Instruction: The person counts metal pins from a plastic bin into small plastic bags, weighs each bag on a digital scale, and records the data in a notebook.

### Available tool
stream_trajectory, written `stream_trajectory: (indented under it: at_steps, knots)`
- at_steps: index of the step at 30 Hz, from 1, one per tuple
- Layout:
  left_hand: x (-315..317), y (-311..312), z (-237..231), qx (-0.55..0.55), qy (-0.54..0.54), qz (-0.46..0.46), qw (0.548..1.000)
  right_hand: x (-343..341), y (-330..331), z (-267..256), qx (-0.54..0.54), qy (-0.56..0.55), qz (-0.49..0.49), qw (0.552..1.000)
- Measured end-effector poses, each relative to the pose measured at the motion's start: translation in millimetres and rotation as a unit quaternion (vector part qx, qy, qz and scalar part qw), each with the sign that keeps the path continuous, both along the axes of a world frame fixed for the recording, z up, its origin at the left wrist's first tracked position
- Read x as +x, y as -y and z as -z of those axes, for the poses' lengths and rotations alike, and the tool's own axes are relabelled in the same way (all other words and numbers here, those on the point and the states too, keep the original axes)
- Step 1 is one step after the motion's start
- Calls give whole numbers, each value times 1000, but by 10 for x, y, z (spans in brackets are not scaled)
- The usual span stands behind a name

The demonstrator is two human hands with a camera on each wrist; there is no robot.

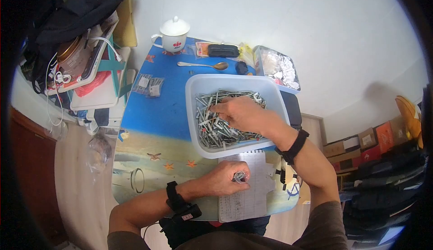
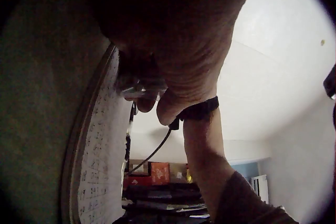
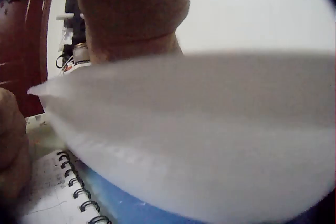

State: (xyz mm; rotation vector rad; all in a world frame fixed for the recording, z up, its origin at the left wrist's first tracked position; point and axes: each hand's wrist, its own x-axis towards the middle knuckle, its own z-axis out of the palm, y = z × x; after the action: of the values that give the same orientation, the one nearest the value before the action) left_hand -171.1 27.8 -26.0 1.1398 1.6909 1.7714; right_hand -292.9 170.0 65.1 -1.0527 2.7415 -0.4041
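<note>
A white plastic bin (image 1: 191, 114) stands on the table, filled with many loose metal screws (image 1: 212, 135). My right hand (image 1: 243, 113) reaches over its right side, fingers down among the screws; the fingertips are partly hidden, and I cannot tell whether they pinch one. The bin's wall (image 3: 184, 113) covers them in the right wrist view. In front of the bin, my left hand (image 1: 222, 178) grips a small clear plastic bag (image 1: 240, 177) with metal pieces visible at its mouth. That hand is just above an open spiral notebook (image 1: 243, 200) with handwritten columns.
Two small filled plastic bags (image 1: 149, 85) lie on the table's left. Along the back are a lidded white mug (image 1: 174, 35), a spoon (image 1: 203, 65) and a black case (image 1: 223, 50). A tray of white pieces (image 1: 277, 69) stands behind the bin. A drinking glass (image 1: 135, 180) lies front left.
</note>
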Motion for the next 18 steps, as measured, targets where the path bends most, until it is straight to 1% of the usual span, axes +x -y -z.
stream_trajectory:
  at_steps: [1, 4, 5, 7, 10, 11, 13, 18]
  knots:
    - [2, -1, 0, 11, -2, -9, 1000, -14, 7, 15, 71, 7, 2, 997]
    - [-5, 18, -33, 7, 0, -5, 1000, -72, -42, 169, 59, -26, 15, 998]
    - [-6, 23, -36, 8, 0, -8, 1000, -81, -63, 202, 60, -26, 12, 998]
    - [-3, 27, -35, 3, 3, -4, 1000, -73, -77, 221, 25, -31, 32, 999]
    - [-4, 24, -21, -11, 14, 8, 1000, -75, -92, 236, 16, -21, 41, 999]
    - [-3, 13, -5, -10, 13, 9, 1000, -59, -88, 226, 18, -22, 43, 999]
    - [-10, 7, 24, -2, 2, 5, 1000, -37, -32, 189, 75, -7, 82, 994]
    - [-11, 16, 12, -17, 4, 8, 1000, 9, -90, 115, 60, 26, 123, 990]
